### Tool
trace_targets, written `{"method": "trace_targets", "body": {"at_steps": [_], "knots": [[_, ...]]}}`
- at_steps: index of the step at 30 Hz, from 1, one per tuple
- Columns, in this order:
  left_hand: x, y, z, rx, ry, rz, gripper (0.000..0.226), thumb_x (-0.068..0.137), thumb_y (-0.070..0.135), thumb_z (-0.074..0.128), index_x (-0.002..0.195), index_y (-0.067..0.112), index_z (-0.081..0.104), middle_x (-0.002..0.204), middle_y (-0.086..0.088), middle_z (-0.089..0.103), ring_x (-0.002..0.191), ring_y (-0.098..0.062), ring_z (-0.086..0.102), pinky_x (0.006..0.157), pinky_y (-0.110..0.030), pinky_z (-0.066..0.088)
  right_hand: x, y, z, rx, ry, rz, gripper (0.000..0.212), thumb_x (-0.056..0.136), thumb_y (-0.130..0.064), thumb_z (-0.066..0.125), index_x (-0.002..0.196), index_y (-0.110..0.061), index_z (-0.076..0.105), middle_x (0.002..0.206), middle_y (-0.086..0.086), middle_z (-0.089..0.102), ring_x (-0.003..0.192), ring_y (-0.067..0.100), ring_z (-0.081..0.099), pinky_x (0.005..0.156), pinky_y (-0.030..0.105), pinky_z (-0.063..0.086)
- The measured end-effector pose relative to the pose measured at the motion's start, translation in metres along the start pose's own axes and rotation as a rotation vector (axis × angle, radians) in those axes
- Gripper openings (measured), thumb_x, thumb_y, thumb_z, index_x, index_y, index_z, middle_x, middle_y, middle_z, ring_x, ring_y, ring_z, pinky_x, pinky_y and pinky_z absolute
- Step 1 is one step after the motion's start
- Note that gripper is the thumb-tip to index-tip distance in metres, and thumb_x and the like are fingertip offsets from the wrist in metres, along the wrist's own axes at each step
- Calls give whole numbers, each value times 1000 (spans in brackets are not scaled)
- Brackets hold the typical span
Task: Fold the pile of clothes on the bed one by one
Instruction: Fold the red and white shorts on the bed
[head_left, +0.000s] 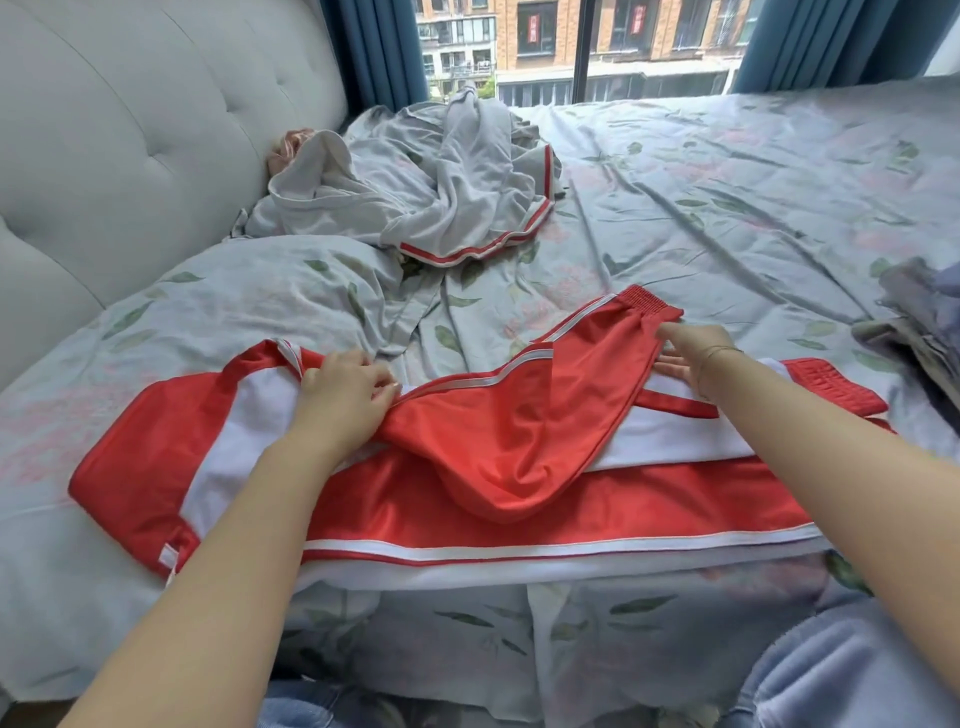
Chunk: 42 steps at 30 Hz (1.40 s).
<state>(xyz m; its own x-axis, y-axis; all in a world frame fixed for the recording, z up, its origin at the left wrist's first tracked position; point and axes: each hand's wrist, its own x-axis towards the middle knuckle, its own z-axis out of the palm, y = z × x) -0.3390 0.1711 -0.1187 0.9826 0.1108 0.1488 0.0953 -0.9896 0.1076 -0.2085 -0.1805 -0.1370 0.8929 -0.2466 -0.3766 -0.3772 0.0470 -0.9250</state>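
Pinching the shiny red-and-white track trousers (498, 457) mid-leg, left hand (345, 387) folds while open right hand (691, 348) flattens near their waistband; smoothing probably comes next.

The red trousers (467, 467) span the near edge of the bed (727, 182), blocking most of the near strip. Beyond the trousers, the middle and far right of the bed lie open sheet. Left beyond the trousers, a pillow (234, 301) bulges, then a crumpled grey pile (441, 187) sits against the headboard (130, 130). Right of the trousers, a stack of dark clothes (919, 317) crowds the bed's edge.
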Motion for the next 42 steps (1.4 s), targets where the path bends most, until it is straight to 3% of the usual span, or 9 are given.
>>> {"method": "trace_targets", "body": {"at_steps": [4,14,19,24,30,33,36,39,42], "knots": [[-7,-1,0,-63,-73,45,35,90,58,51,103,30,68,98,9,66,107,-16,58,84,-35,30,13,-4,10,9,-28,30,18,86,-4,61,102,-9,53,76,10,53,62,20,56,33,22,47],[-10,-12,-26,-487,-23,45,40,100,24,50,61,21,42,55,7,41,56,-7,40,56,-24,30,14,-30,3,361,-36,-105,31,86,12,35,82,-10,56,52,0,62,47,11,58,44,20,48],[-12,-29,-38,-436,24,36,38,98,28,54,62,13,53,55,-1,44,57,-15,42,59,-24,32,-15,-43,-42,564,-339,-57,29,69,4,46,74,-11,71,66,-2,69,60,8,64,57,15,51],[-6,-46,-42,-277,43,16,41,90,34,64,59,8,58,51,-2,49,56,-17,49,59,-36,37,-26,-49,-90,499,-304,-93,42,95,-9,47,61,-18,71,60,-10,67,55,0,62,54,10,48],[-10,-25,-34,27,90,-77,26,84,36,68,106,22,69,106,-6,68,105,-30,59,85,-40,44,-44,-10,-129,-219,-160,-68,13,88,-3,61,80,-11,68,60,-2,67,45,4,59,42,18,50],[-16,13,-21,152,198,77,35,84,27,65,118,19,65,116,-9,63,110,-32,55,90,-44,38,-46,1,-136,-306,-98,-78,10,86,1,62,88,-9,63,79,7,64,59,12,62,39,20,49],[-38,67,-9,15,78,287,49,88,54,43,125,27,61,127,-1,60,119,-25,53,98,-40,36,-42,-4,-141,-417,36,-151,11,81,0,64,77,-10,62,72,8,58,63,21,56,45,31,57],[-63,97,17,11,-348,315,85,78,84,15,151,40,21,162,3,14,149,-16,11,120,-45,6,-43,-9,-144,-789,122,-248,18,76,-12,71,92,-7,64,74,13,65,68,31,63,56,41,59],[-75,94,37,84,-522,333,116,47,97,-2,149,44,-17,158,7,-29,145,-14,-26,117,-49,-15,-47,-9,-144,-1326,210,-324,59,74,-30,75,122,-6,51,117,23,60,109,38,57,91,41,49]]}}
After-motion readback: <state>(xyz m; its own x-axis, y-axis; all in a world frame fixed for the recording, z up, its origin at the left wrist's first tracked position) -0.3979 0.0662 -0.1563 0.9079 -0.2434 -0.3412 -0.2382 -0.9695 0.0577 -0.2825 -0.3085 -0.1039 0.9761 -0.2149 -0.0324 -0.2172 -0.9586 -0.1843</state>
